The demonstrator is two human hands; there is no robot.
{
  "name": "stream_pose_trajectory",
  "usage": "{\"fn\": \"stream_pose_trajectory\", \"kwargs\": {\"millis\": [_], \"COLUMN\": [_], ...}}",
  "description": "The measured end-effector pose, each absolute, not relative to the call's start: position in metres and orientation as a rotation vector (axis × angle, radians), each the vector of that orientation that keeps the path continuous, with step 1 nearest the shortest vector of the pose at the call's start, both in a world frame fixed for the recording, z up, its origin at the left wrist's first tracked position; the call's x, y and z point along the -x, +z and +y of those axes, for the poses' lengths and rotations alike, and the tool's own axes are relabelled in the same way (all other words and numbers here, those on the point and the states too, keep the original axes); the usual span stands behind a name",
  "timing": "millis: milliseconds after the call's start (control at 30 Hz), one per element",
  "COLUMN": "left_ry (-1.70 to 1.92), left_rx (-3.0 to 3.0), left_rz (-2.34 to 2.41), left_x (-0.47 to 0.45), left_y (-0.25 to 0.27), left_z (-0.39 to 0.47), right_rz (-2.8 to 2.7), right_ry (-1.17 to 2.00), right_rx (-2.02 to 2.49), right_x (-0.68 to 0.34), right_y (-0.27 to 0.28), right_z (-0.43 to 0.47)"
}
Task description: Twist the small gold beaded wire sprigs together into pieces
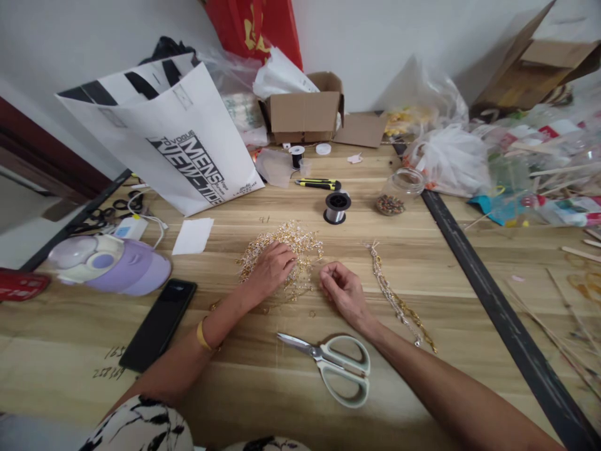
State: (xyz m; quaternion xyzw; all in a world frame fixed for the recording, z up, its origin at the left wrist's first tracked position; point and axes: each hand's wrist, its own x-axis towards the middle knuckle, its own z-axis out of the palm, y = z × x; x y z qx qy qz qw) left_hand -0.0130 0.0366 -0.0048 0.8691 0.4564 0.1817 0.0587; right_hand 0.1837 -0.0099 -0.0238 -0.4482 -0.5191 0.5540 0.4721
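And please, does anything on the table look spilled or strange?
Small gold and white pieces lie loose around the left hand, without a tray, so may look spilled. Oddly, handwritten numbers mark the tabletop beside the phone.

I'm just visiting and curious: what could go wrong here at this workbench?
The left hand rests on a loose pile of tiny gold and clear pieces, so a careless sweep could scatter some.

The scissors lie between the arms, their tips pointing toward the left forearm; a slip that way might cause a scratch.

The clear jar appears to be uncovered, so a knock might spill the small beads inside.
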Motion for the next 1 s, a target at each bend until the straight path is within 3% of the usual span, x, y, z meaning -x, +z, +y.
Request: {"fn": "stream_pose_trajectory", "kwargs": {"millis": [1000], "left_ry": [0.333], "left_rx": [-2.811], "left_rz": [1.211], "left_x": [0.0085], "left_y": [-0.0038], "left_z": [0.0449], "right_rz": [-1.297], "right_ry": [1.347], "right_rx": [1.098], "right_x": [-0.1859], "right_y": [-0.0222], "right_z": [-0.0089]}}
